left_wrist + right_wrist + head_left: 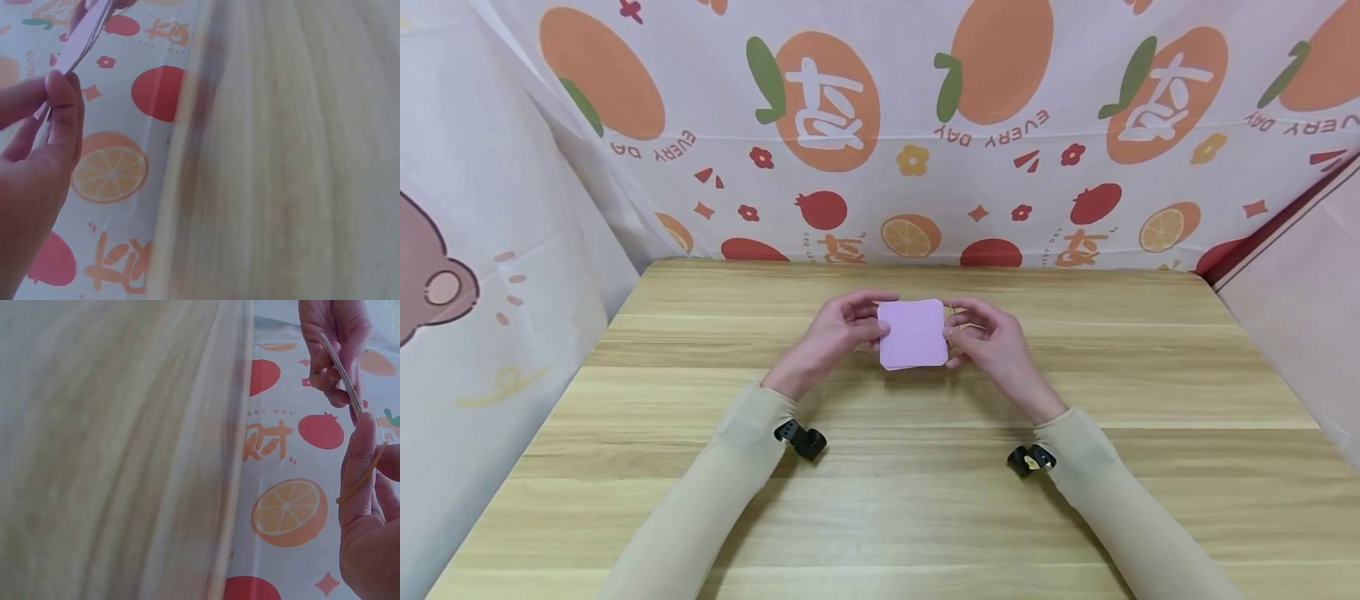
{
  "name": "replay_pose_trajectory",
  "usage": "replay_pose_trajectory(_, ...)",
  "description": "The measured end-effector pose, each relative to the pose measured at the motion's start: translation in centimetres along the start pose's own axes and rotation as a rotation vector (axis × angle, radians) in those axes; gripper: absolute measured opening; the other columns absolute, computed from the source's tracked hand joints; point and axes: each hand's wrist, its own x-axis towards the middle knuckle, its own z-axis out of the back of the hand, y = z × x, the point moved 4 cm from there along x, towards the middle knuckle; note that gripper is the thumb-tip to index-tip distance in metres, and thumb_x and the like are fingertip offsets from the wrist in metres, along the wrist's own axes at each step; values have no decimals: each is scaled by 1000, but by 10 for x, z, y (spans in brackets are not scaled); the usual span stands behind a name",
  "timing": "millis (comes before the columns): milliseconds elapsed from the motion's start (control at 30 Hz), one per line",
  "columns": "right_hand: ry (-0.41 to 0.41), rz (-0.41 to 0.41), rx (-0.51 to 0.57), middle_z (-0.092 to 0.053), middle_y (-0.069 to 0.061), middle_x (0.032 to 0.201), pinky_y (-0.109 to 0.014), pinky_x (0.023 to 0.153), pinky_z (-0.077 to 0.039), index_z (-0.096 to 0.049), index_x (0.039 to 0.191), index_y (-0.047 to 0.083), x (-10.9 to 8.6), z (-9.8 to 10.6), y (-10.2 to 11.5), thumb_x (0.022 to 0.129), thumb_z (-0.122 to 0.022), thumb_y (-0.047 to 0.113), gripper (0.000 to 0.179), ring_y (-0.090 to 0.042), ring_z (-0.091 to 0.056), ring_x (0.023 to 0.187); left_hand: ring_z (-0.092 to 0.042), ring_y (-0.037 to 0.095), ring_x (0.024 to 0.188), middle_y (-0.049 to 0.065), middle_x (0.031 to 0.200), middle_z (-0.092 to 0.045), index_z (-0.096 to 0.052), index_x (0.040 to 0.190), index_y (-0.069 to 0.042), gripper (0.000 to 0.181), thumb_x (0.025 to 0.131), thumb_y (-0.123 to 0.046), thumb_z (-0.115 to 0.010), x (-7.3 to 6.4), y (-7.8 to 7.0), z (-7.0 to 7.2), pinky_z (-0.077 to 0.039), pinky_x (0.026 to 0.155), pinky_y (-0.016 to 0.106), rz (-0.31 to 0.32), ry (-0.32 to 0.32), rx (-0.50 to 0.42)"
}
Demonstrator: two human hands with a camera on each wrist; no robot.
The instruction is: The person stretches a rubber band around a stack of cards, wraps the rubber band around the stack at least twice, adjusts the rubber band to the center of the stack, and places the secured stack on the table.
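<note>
A thin stack of square, round-cornered cards [913,333], light purple on top, is held up over the far half of the table. My left hand [838,325] pinches its left edge, thumb on the face and fingers behind. On the opposite edge my right hand [1000,343] grips with thumb and fingers. A tan rubber band [362,481] loops around fingers of the right hand. Seen edge-on in the left wrist view, the cards [84,37] lie in several layers. One card at the bottom sits slightly askew.
The wood-grain table [880,500] spreads beneath both arms. A fruit-print cloth [865,192] hangs behind its far edge, and a pale cloth with a cartoon animal [497,208] hangs at the left. Black wrist cameras [805,440] are strapped over the beige sleeves [715,483].
</note>
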Motion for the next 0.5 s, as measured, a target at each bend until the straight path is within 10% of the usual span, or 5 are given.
replay_pose_trajectory(200,-16,19,18,-58,-20,104,-50,68,-58,-59,130,4,-1,1,1,91,-65,-2,41,-26,-64,78,-57,18,78,11,105,-61,-55,132,4,34,98,6,-50,2,3,2,-52,71,28,-27,-68,-200)
replay_pose_trajectory(500,-15,29,-1,-58,-19,102,-46,65,-59,-60,129,6,0,2,-2,92,-65,-1,39,-37,-61,78,-58,17,78,10,104,-61,-61,122,5,26,98,5,-50,3,8,-2,-52,68,25,-16,-127,-218)
